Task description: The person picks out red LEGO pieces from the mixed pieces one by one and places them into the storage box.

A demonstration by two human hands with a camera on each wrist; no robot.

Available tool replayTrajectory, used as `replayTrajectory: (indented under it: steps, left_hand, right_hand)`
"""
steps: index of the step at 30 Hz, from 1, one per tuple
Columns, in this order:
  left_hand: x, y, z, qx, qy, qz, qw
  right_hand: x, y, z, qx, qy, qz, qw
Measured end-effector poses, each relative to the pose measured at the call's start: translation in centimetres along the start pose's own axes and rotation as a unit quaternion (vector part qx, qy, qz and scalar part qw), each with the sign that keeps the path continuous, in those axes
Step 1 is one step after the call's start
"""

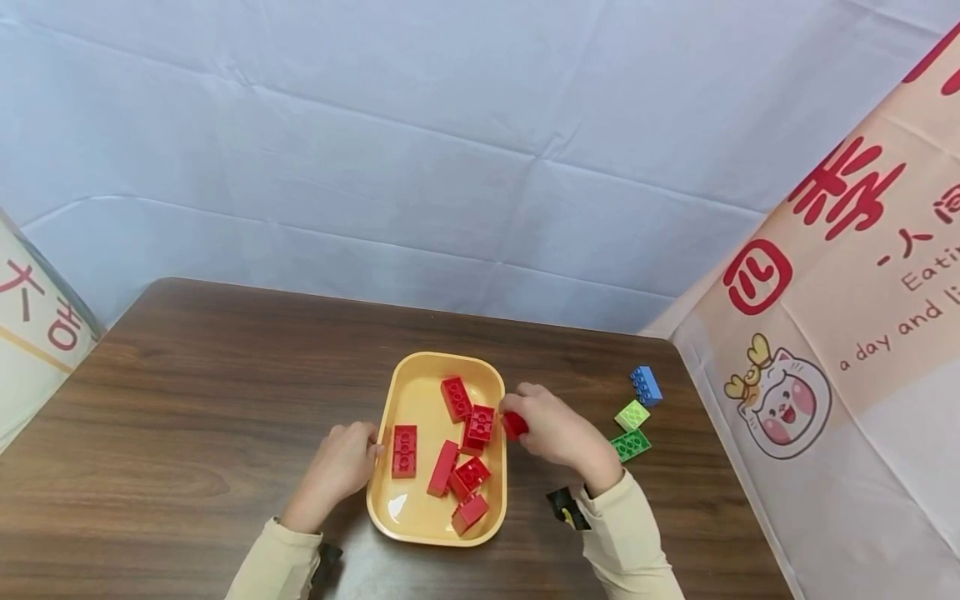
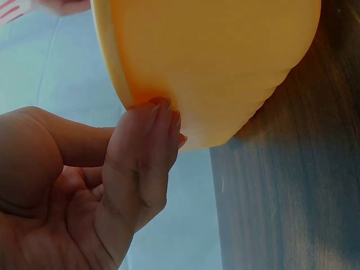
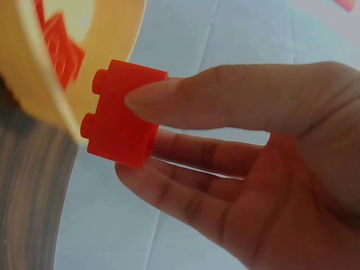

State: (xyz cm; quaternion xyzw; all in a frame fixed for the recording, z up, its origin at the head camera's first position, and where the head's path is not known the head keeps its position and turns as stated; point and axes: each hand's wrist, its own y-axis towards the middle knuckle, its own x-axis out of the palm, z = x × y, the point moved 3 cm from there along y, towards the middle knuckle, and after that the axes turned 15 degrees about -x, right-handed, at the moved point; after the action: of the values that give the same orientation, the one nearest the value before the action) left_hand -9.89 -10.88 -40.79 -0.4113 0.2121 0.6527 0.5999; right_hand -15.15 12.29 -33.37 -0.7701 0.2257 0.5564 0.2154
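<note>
A yellow tray stands on the table with several red toy bricks scattered inside. At its left side my left hand pinches the rim between thumb and fingers, as the left wrist view shows with the tray wall. My right hand is just beyond the tray's right rim. Between its thumb and fingers it holds a red brick, whose studs point toward the tray in the right wrist view. Part of that brick is hidden by the thumb.
Right of my right hand lie a blue brick, a light green brick and a green brick. The brown wooden table ends at a pale cloth backdrop. A printed cloth hangs on the right.
</note>
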Motion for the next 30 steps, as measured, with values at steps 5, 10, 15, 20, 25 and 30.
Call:
replayTrajectory:
  steps: [5, 10, 15, 20, 25, 30]
  left_hand:
    - [0.0, 0.0, 0.0, 0.003, 0.002, 0.000, 1.0000]
    - [-0.1, -0.1, 0.2, 0.007, 0.004, 0.000, 1.0000]
    - [-0.2, -0.1, 0.2, 0.007, 0.006, 0.001, 1.0000]
    - [-0.1, -0.1, 0.2, 0.007, 0.006, 0.001, 1.0000]
    - [-0.1, -0.1, 0.1, 0.006, 0.005, 0.001, 1.0000]
    - [-0.1, 0.0, 0.1, 0.004, 0.005, -0.001, 1.0000]
  right_hand:
    - [0.6, 1.1, -1.5, -0.017, 0.004, -0.014, 0.9998]
    - [0.8, 1.7, -2.2, -0.027, -0.001, -0.024, 0.9993]
    - [1.2, 2.0, -2.6, -0.037, 0.002, -0.029, 0.9989]
    - [1.6, 2.3, -2.8, -0.036, 0.014, -0.035, 0.9986]
    - [1.8, 2.4, -2.9, -0.031, 0.014, -0.045, 0.9984]
    - [1.7, 2.3, -2.8, -0.015, 0.019, -0.053, 0.9983]
